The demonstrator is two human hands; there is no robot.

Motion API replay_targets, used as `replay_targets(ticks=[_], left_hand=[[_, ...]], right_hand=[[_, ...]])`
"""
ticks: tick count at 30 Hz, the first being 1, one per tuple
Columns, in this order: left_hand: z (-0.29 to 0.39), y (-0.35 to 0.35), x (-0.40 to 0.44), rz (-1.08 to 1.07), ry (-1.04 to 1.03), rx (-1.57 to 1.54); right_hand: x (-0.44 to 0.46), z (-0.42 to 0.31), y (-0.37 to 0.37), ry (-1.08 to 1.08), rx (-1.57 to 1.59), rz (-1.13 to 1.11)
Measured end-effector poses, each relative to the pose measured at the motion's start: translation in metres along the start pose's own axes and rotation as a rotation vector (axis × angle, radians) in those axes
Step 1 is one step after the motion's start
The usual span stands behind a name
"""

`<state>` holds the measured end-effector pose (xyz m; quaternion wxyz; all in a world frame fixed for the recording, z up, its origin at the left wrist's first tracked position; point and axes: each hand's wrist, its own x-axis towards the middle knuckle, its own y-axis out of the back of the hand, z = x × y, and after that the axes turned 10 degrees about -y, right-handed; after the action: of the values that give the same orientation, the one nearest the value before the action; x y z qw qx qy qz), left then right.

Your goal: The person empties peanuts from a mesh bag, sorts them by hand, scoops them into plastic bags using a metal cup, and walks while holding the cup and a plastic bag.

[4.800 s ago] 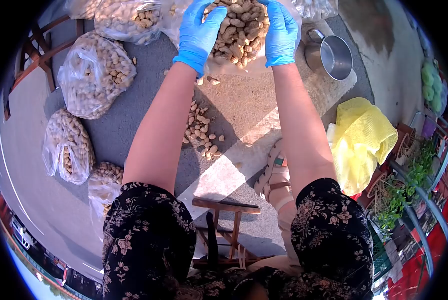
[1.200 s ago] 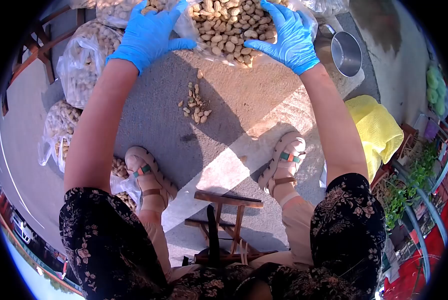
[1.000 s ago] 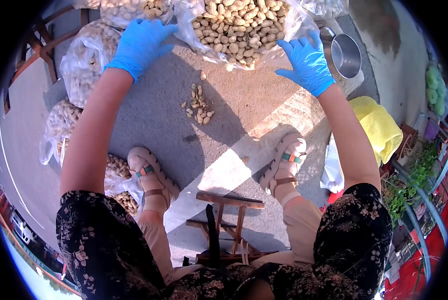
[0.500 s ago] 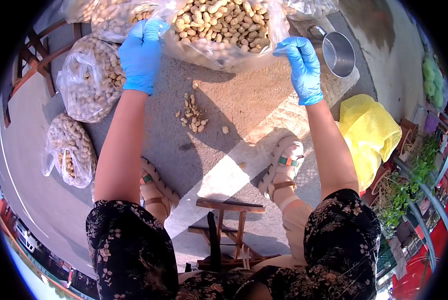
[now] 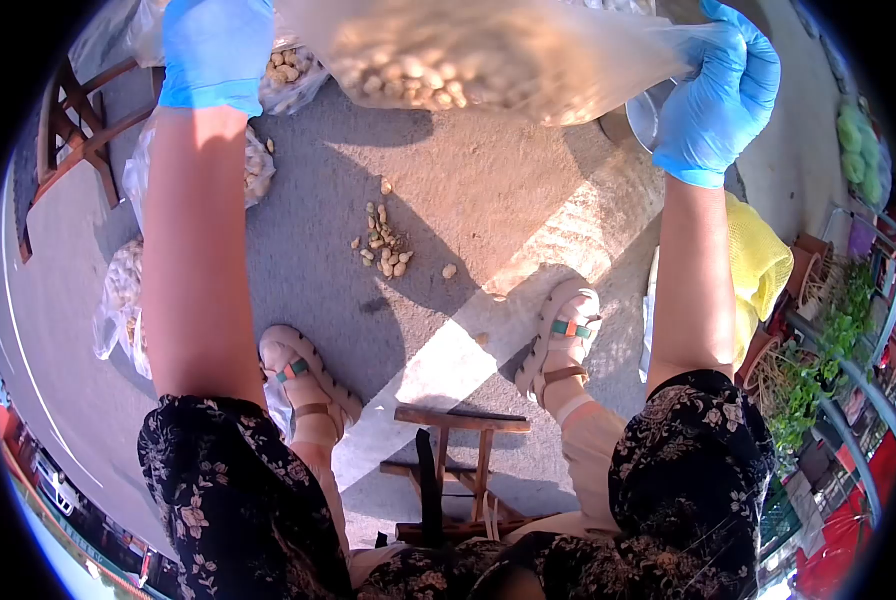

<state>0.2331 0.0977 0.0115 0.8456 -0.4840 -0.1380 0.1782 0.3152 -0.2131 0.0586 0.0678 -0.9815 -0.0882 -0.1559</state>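
Both my hands wear blue gloves. A clear plastic bag of peanuts [image 5: 438,65] hangs between them at the top of the view, its pulled-up side blurred and hiding most of the nuts. My right hand [image 5: 720,95] is closed on the bag's right corner, drawing the plastic taut. My left hand [image 5: 216,55] is raised at the bag's left side; its fingertips are cut off by the frame's upper edge. Behind my right wrist a metal mug [image 5: 646,118] is partly covered.
Loose peanuts [image 5: 386,245] lie on the pavement. More bagged peanuts [image 5: 123,300] stand at left, beside a wooden stool [image 5: 88,140]. A yellow mesh sack [image 5: 758,260] lies right, near potted plants [image 5: 818,390]. Another wooden stool [image 5: 463,420] stands between my feet.
My hands have moved apart and nearer the camera, lifting the bag's near side. The peanuts inside, plainly seen before, now show mostly through plastic. My right hand now overlaps the mug.
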Motion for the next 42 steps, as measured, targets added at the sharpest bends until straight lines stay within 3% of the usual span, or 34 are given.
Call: replay_targets(ticks=[1,2,4,7,9,11,12,15,18,21,22,23,24,25,26,28,29,30,33,36,39,42], left_hand=[[-0.005,0.000,-0.001,-0.147,0.110,-0.007],[-0.013,0.008,-0.007,-0.058,0.111,0.227],[-0.034,0.030,-0.018,0.114,0.098,0.697],[-0.039,0.009,-0.051,0.171,0.308,0.917],[-0.037,0.009,-0.058,0.137,0.208,0.753],[-0.020,0.018,-0.039,0.042,0.212,0.724],[-0.003,0.083,-0.002,-0.308,0.162,0.568],[-0.008,0.044,-0.002,-0.308,-0.093,0.747],[-0.019,-0.009,-0.013,-0.292,-0.337,0.931],[-0.028,-0.016,-0.043,-0.704,-0.563,1.629],[-0.035,-0.017,-0.057,-0.417,-0.242,1.412],[-0.036,-0.012,-0.062,-0.407,-0.260,1.377],[-0.037,-0.007,-0.071,-0.391,-0.264,1.340],[-0.038,-0.003,-0.081,-0.371,-0.263,1.301],[-0.039,0.000,-0.089,-0.126,-0.131,1.060],[-0.044,0.016,-0.109,0.140,-0.295,1.099],[-0.047,0.028,-0.123,0.270,-0.375,1.116],[-0.049,0.049,-0.142,0.345,-0.320,1.164],[-0.071,0.112,-0.229,0.328,0.172,1.411],[-0.086,0.110,-0.283,0.189,0.459,1.701],[-0.098,0.097,-0.300,0.180,0.315,1.694],[-0.121,0.084,-0.316,0.162,0.304,1.878]], right_hand=[[0.002,0.017,0.011,-0.093,-0.175,0.010],[-0.005,0.038,0.017,-0.210,-0.116,-0.087],[-0.022,0.062,0.021,-0.402,-0.367,-0.252],[-0.049,0.090,0.033,-0.303,-0.571,-0.378],[-0.056,0.087,0.040,-0.320,-0.647,-0.355],[-0.047,0.077,0.040,-0.221,-0.405,-0.235],[-0.040,0.069,0.038,-0.235,-0.211,-0.160],[-0.019,0.047,0.046,-0.216,-0.077,0.044],[-0.029,0.050,0.047,-0.205,-0.141,-0.010],[-0.053,0.067,0.033,-0.331,-0.582,-0.238],[-0.065,0.078,0.031,-0.190,-0.642,-0.306],[-0.077,0.079,0.021,-0.054,-0.701,-0.375],[-0.088,0.073,0.015,0.227,-0.890,-0.470],[-0.108,0.062,0.003,0.347,-0.982,-0.399],[-0.130,0.057,-0.002,0.307,-0.953,-0.490],[-0.176,0.065,-0.009,0.545,-0.822,-0.672],[-0.199,0.070,-0.012,0.387,-0.882,-0.868],[-0.217,0.076,-0.013,0.226,-0.935,-1.057],[-0.251,0.097,-0.001,-0.308,-1.101,-1.255],[-0.267,0.127,0.016,-0.159,-0.997,-1.315],[-0.258,0.136,0.002,-0.410,-0.741,-1.032],[-0.231,0.137,-0.042,-0.528,-0.660,-0.725]])
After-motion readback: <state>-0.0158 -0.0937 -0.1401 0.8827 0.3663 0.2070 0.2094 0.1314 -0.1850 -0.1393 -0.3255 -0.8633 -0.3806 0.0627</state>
